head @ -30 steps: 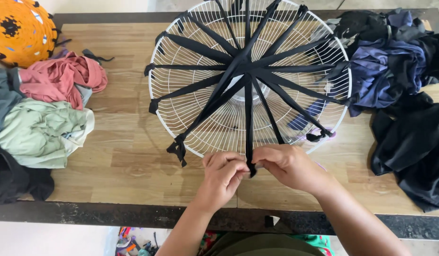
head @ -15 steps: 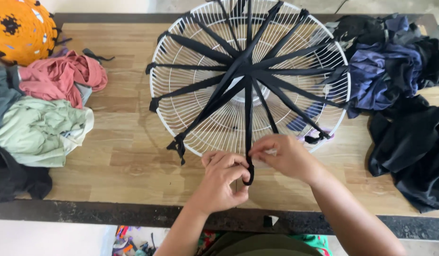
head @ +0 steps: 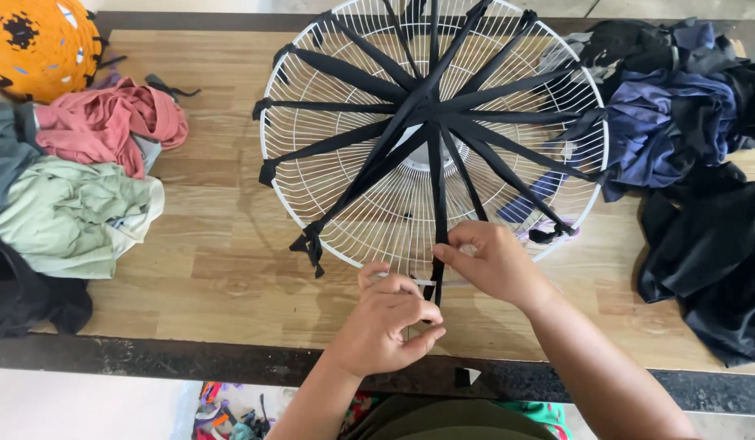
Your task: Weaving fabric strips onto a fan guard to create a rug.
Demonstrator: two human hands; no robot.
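So the hands have split up a bit: the right hand (head: 493, 262) has slid up the black fabric strip (head: 436, 195) and now pinches it right at the rim of the white fan guard (head: 328, 175), while the left hand (head: 390, 316) dropped lower and curled around the strip's loose end. A second ago both were bunched together.

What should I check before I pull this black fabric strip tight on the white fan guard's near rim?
1. Right hand pinching the black strip at the rim: ok.
2. Left hand gripping the strip's loose end: cannot tell, fingers hide it.
3. White fan guard lying flat on the wooden table: ok.
4. Strip running straight from the hub to the near rim: ok.
5. Neighbouring knot on the rim tied: ok.
6. Dark cloth pile clear of both hands: ok.
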